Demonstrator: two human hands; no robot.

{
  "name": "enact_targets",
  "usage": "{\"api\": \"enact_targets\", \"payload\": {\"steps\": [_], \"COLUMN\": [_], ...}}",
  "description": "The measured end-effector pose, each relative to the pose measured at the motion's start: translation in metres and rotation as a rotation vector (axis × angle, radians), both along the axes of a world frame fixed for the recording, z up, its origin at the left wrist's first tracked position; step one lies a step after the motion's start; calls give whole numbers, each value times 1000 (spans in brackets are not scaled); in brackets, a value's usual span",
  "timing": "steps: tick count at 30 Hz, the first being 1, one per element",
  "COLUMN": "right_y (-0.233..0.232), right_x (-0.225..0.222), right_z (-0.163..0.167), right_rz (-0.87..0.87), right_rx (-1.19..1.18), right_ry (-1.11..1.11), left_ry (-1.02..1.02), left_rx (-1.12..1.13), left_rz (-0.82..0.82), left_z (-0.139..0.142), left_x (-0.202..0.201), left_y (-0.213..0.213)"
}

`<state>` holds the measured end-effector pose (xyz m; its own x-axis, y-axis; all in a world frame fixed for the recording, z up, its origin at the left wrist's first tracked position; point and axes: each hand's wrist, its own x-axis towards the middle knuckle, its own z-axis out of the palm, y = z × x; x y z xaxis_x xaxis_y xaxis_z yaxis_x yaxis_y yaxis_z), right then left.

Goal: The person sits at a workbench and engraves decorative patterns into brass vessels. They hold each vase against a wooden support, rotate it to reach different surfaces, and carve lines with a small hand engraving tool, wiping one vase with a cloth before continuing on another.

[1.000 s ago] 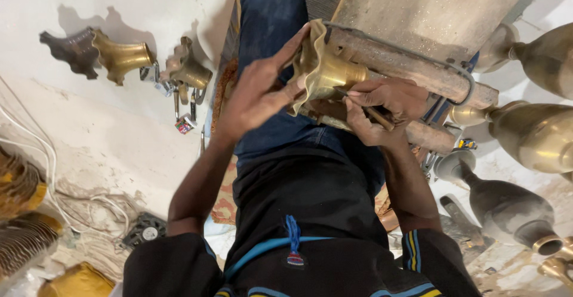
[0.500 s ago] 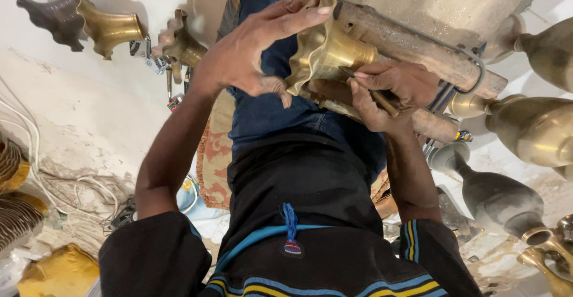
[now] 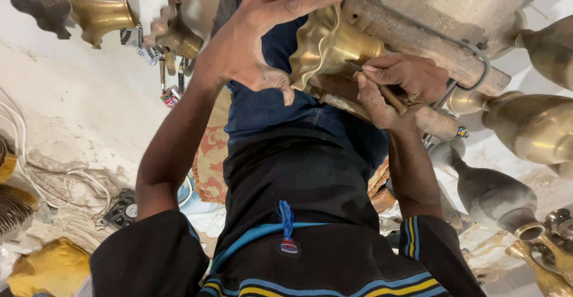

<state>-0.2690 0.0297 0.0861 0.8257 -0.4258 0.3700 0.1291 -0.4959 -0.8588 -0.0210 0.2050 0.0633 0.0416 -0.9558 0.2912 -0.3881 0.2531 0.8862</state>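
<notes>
A brass vase (image 3: 334,43) with a wavy flared rim lies on its side across a worn wooden bar (image 3: 418,37), above my lap. My left hand (image 3: 262,37) rests on the vase's rim, palm and thumb against its edge and fingers spread over the mouth. My right hand (image 3: 403,85) is closed on a thin metal tool (image 3: 379,85). The tool's tip touches the neck of the vase just behind the rim. A second wooden roller (image 3: 433,121) lies under my right hand.
Several brass vases (image 3: 531,127) and a dark vase (image 3: 486,189) stand at the right. Two fluted brass pieces (image 3: 98,13) and small hand tools (image 3: 170,73) lie on the pale floor at upper left. White cables (image 3: 54,183) and a yellow cloth (image 3: 51,267) are at lower left.
My left hand has shifted along the vase's rim and its fingers have spread wider. The vase has turned a little. My right hand stays at the neck with the tool.
</notes>
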Motion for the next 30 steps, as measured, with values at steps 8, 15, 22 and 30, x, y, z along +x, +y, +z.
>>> {"api": "enact_targets", "payload": {"steps": [8,15,22,30], "right_y": [2,0,-1,-1], "right_x": [-2,1,0,-1], "right_z": [5,3,0,-1], "right_rz": [2,32,16,36], "right_rx": [14,1,-40,-81], "right_ry": [26,-23,-42,-56], "left_ry": [89,53,42,44], "left_rx": [-8,-37,37,239], "left_rz": [7,69,148,304], "left_z": [10,9,11,23], "left_x": [-2,-8,-14,-26], "left_y": [-2,-5,-3,-5]}}
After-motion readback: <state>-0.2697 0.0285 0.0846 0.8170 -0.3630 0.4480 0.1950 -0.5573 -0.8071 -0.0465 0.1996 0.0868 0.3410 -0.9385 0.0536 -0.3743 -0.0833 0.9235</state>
